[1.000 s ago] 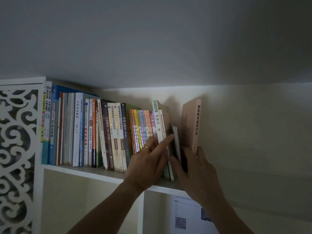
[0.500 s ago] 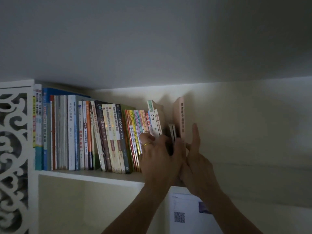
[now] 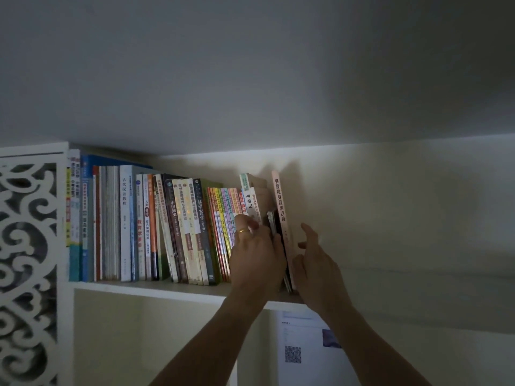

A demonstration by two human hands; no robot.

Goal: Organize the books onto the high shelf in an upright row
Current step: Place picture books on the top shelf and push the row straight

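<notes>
We are viewing the high shelf (image 3: 172, 291), its row of books (image 3: 156, 227) standing upright. The left hand (image 3: 256, 257), wearing a gold ring (image 3: 243, 231), is gripping thin dark books (image 3: 274, 227) beside the pink book (image 3: 282, 215). The right hand (image 3: 316, 263) is hovering with relaxed, spread fingers. A carved white panel (image 3: 28, 260) is flanking the left; a QR-code sheet (image 3: 301, 349) is hanging below.

Person, two bare forearms, no sleeves visible. Left hand (image 3: 257, 253): one plain gold band ring (image 3: 243, 231) on a finger. Right hand (image 3: 317, 263): no ring or watch seen.
</notes>
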